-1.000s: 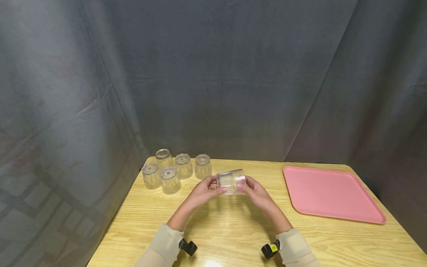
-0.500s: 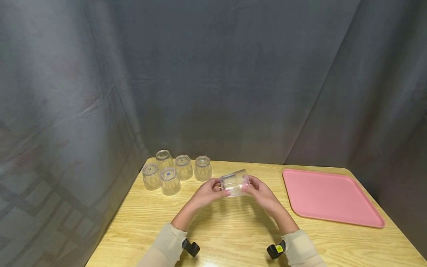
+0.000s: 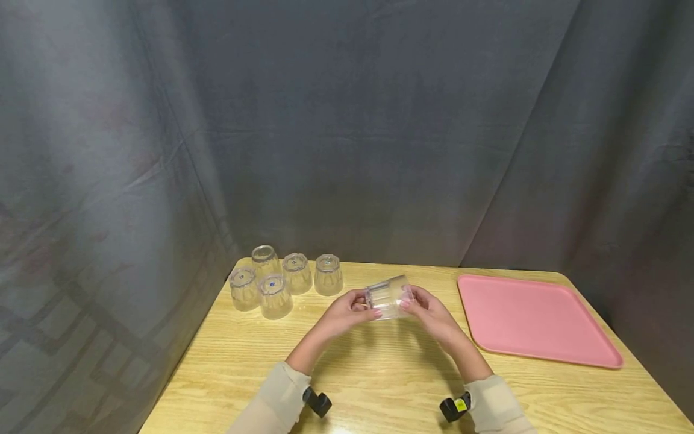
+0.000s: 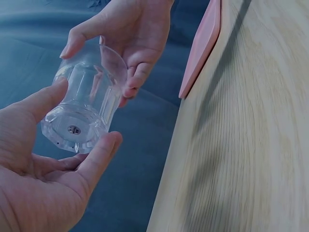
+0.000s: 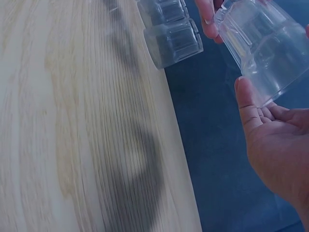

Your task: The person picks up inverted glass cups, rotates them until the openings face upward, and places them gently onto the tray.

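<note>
Between both hands, above the table, a clear faceted drinking glass (image 3: 387,296) is held on its side. Its thick base faces left and its wide rim faces right. My left hand (image 3: 344,312) grips the base end with thumb and fingers; the left wrist view shows the glass (image 4: 79,113) with a small dark mark on its bottom. My right hand (image 3: 432,314) holds the rim end, thumb on the near side. In the right wrist view the right hand (image 5: 277,140) touches the glass's rim edge. Some fingers are hidden behind the glass.
Several similar glasses (image 3: 275,298) stand upside down in a cluster at the table's back left. A pink tray (image 3: 542,322) lies flat on the right of the wooden table (image 3: 374,386). Grey curtains (image 3: 347,132) hang behind and at both sides.
Both hands have moved slightly to the right with the glass. The glass has tilted a little, its rim end now higher. The other glasses and the tray have stayed put.
</note>
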`<state>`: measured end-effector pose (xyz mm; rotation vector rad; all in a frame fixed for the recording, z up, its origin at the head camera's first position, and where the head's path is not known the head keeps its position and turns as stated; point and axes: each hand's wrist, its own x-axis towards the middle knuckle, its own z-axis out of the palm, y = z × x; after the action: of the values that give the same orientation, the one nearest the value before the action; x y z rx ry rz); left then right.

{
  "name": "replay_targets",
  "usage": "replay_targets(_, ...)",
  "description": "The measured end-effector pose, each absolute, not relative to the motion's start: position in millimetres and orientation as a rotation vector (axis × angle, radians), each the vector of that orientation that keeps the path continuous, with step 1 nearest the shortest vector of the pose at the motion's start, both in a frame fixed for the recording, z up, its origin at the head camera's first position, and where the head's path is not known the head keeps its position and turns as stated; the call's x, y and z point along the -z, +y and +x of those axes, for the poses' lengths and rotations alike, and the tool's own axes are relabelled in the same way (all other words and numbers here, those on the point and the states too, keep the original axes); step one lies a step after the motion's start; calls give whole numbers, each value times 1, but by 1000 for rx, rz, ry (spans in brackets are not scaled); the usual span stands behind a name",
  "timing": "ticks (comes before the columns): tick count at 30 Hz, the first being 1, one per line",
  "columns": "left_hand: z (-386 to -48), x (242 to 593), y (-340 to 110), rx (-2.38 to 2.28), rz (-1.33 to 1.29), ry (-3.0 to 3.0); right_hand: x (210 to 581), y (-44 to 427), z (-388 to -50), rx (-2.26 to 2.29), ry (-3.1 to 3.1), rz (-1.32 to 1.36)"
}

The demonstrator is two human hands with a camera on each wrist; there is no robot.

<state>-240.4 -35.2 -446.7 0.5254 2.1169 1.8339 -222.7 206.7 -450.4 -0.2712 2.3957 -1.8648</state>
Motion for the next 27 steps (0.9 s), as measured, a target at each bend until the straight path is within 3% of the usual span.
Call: replay_targets(27,-250,454,-5,-1927,470,1940,450,227,-223,1924,2356,-194)
